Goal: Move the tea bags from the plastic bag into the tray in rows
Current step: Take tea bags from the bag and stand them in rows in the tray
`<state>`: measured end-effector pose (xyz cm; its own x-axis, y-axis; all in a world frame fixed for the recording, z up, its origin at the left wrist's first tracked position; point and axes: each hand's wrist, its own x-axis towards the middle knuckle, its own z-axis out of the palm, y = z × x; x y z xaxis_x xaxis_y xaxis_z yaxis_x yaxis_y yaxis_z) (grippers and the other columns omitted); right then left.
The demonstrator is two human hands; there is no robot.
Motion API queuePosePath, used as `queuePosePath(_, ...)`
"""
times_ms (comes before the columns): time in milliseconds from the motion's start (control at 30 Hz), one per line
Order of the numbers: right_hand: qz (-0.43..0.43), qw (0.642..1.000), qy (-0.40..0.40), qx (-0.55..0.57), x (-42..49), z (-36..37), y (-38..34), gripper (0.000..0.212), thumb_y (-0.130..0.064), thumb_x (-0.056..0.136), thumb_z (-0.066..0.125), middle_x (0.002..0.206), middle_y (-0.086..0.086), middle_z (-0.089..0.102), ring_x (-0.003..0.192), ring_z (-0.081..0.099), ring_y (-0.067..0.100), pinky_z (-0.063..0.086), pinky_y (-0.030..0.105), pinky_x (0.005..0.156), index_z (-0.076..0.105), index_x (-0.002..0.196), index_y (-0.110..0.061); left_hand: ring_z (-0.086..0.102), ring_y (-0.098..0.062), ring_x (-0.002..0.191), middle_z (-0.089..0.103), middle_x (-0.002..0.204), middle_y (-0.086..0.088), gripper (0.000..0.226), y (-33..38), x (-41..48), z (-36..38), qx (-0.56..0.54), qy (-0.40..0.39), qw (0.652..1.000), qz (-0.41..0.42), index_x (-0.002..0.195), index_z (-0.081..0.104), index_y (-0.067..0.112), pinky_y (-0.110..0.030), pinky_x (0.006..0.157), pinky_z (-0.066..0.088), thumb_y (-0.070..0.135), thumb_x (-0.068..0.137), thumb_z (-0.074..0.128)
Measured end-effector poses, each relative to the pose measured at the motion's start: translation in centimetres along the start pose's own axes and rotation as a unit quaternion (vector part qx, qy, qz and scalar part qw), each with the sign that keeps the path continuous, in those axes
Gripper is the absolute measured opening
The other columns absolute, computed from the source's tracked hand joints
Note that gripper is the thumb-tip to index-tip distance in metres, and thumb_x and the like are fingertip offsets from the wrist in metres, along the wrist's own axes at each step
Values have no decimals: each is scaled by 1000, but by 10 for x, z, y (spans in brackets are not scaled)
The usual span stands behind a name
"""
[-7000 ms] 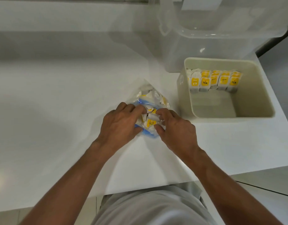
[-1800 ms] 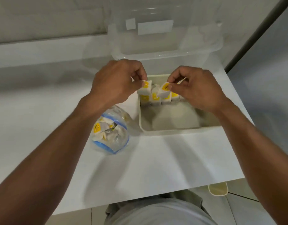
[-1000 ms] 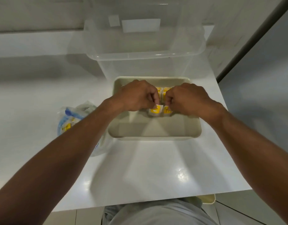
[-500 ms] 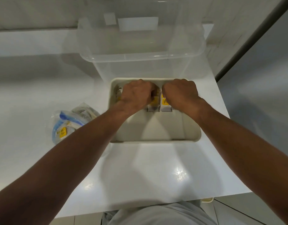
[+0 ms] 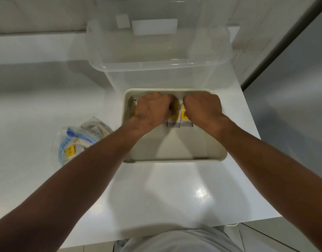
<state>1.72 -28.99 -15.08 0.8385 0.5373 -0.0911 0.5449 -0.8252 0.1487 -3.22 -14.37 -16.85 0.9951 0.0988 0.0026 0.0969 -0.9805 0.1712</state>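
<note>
At the far end of the tray point(image 5: 174, 160), the left hand point(image 5: 151, 110) and right hand point(image 5: 203, 108), fingers curled down, each pinch one of two upright tea bags point(image 5: 186, 122) standing between them. Left of the tray, the plastic bag point(image 5: 78, 140) lies on the white counter point(image 5: 156, 193), holding more.

Left hand point(image 5: 151, 110), right hand point(image 5: 203, 108) on tea bags point(image 5: 186, 122), tray point(image 5: 174, 160)

Reaching forward with both bare arms. Holding left hand point(image 5: 151, 111) and right hand point(image 5: 203, 110) side by side, close but apart, backs up, fingers curled down and under, tips hidden.
</note>
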Motion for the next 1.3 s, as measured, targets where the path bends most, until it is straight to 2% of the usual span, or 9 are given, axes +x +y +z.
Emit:
queuePosePath(100, 20, 1000, 16, -1, -5, -4, 2, 12, -15, 86, 63, 95, 4, 68, 90, 65, 29, 33, 29, 64, 65, 96, -19, 66, -24, 96, 71, 96, 5, 21, -8, -3, -10, -15, 3, 1000, -3, 103, 66, 35, -28, 68, 38, 45, 86, 58)
queuePosePath(233, 32, 999, 26, -18, -18, -13, 5, 15, -18, 87, 64, 99, 5, 66, 92, 63, 30, 32, 29, 66, 64, 102, -19, 68, -21, 90, 72, 86, 5, 40, -19, -13, -16, 80, -31, 996, -16, 87, 66, 24, -28, 68, 41, 63, 80, 61)
queuePosePath(400, -5, 999, -32, -37, -26, -7, -6, 19, -17, 87, 64, 106, 6, 66, 98, 64, 29, 35, 29, 67, 66, 105, -15, 67, -25, 103, 70, 108, -4, 70, -1, -24, -8, 123, -70, 989, -31, 107, 68, 20, -31, 82, 44, 81, 72, 61)
queuePosePath(500, -9, 999, -37, -27, -23, 0, -11, 16, -18, 89, 64, 105, 8, 66, 98, 63, 29, 37, 31, 68, 66, 105, -16, 66, -23, 106, 70, 112, -1, 56, 8, -16, -1, 118, -76, 988, -66, 109, 68, 23, -33, 90, 44, 71, 79, 64)
queuePosePath(667, -24, 999, -20, -12, -17, 8, -13, 15, -22, 91, 63, 104, 7, 67, 98, 63, 29, 36, 31, 66, 66, 105, -19, 66, -26, 109, 68, 117, -3, 34, 12, -7, 3, 113, -63, 987, -90, 114, 67, 22, -33, 88, 47, 47, 92, 62)
queuePosePath(833, -10, 1000, 8, -9, -20, 10, -8, 19, -25, 88, 65, 103, 5, 67, 96, 64, 28, 36, 29, 65, 65, 107, -21, 68, -25, 103, 70, 110, -3, 32, 8, -7, 7, 114, -46, 987, -100, 107, 69, 21, -31, 80, 44, 47, 91, 63)
queuePosePath(1000, -3, 1000, -16, -17, -17, 13, -5, 19, -20, 88, 64, 107, 5, 67, 99, 65, 28, 38, 29, 69, 66, 107, -19, 66, -22, 103, 70, 105, 1, 39, 8, -14, 10, 119, -42, 988, -85, 104, 69, 23, -31, 88, 44, 58, 87, 62)
queuePosePath(1133, -15, 1000, -15, -12, -13, 18, -8, 20, -22, 89, 60, 108, 6, 67, 101, 64, 28, 40, 30, 70, 66, 108, -20, 65, -24, 104, 69, 105, -1, 33, 11, -15, 9, 135, -45, 987, -78, 100, 70, 22, -39, 96, 43, 51, 90, 61)
queuePosePath(1300, -20, 1000, -1, 4, -15, 13, -6, 17, -25, 88, 62, 103, 4, 68, 96, 65, 28, 38, 30, 66, 66, 104, -22, 65, -23, 106, 69, 109, 0, 32, 11, -13, 8, 104, -46, 990, -80, 105, 69, 23, -33, 89, 45, 50, 92, 59)
